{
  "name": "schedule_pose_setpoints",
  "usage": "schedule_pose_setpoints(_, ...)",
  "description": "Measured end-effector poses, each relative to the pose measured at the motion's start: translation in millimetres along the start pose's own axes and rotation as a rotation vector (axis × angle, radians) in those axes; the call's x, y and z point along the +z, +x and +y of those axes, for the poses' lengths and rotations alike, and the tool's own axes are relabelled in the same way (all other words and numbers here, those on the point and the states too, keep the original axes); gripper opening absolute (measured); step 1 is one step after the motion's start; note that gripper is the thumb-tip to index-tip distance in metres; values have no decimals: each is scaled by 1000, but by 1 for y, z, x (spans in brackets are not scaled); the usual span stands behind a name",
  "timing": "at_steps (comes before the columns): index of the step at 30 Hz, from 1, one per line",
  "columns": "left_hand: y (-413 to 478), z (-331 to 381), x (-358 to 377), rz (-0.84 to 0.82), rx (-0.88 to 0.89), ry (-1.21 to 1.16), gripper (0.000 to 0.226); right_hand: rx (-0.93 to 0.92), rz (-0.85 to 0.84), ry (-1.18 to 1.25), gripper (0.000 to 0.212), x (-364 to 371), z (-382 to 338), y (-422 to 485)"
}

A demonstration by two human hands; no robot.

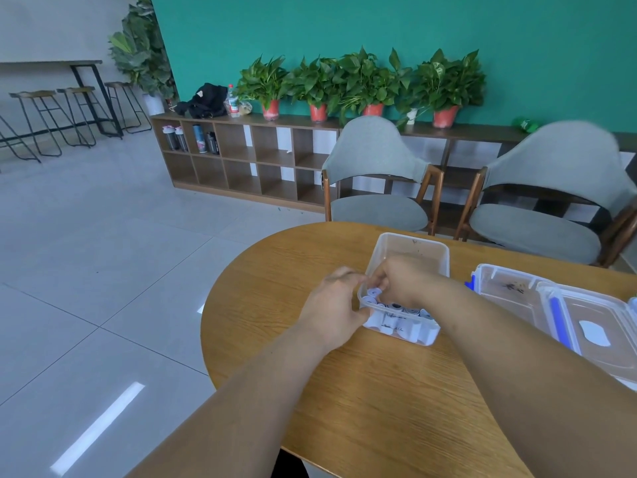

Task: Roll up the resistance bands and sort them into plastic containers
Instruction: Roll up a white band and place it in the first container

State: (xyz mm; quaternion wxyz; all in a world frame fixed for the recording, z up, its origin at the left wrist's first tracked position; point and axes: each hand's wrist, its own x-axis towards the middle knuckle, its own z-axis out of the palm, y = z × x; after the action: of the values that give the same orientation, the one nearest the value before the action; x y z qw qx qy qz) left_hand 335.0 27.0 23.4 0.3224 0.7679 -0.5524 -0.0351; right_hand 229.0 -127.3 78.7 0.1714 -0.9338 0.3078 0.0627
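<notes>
Both hands meet at the near left corner of a clear container [412, 238] in the head view, the only one given. The left hand [332, 307] grips the clear container from outside, its thumb against the near wall and its fingers [348, 276] curled up to the left rim (they are smeared by blur, so nothing finer can be told). The right hand [401, 281] reaches in from above, across the middle of the box, its fingertips bent down and pinching the top of a roll [374, 292]. This is a pale blue band wound tight and standing on end just inside that corner. More rolled bands [405, 317], white and bluish with dark print, stand packed side by side along the near end of the clear container.

The clear container sits on a wooden table [362, 401] with a rounded end, near its far edge. To the right, apart from it, lies a second container [506, 298] with blue latches [555, 317]. A clear lid [606, 343] sits at its right side (how the two join is hard to tell). Beyond the table stand two grey chairs [375, 167]. Behind them a low wooden shelf [248, 157] runs along a green wall [344, 25], topped by potted plants [362, 81] and a black bag [206, 100]. Bar stools [51, 122] stand at the far left.
</notes>
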Motion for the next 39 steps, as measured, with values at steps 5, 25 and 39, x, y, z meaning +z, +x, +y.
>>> schedule_pose_setpoints(5,0,1,0,-7,-1,-10,54,-20,-32,-14,29,-3,-1,3)
schedule_pose_setpoints(25,-1,4,-2,-21,-3,28,57,-9,-9,182,24,7,9,7)
schedule_pose_setpoints(39,-1,7,-5,-42,-21,55,58,-1,16,167,23,11,14,5)
